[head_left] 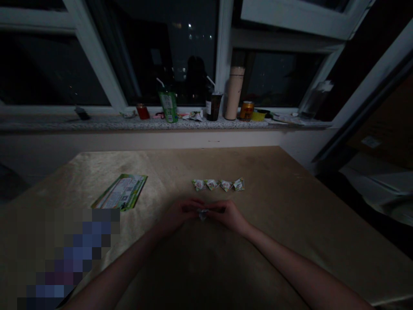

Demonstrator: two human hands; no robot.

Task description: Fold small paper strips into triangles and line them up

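My left hand [185, 214] and my right hand [227, 214] meet over the middle of the table. Between their fingertips they pinch a small shiny packet [203, 214], one side each; its print is too dark to read. Just beyond my fingers lies a row of several small triangular packets [212, 184], green and white, set corner to corner. To the left, a flat green and white printed bag [124, 192] rests on the table, farther from my left hand.
The brown-covered table [271, 172] reaches to the wall below a window. On the stone sill [112, 124] stand a green cup [168, 105], a dark cup with a straw [213, 106], a tall beige flask [234, 92], a gold can [247, 110] and a red jar [142, 112]. The lower left is pixelated.
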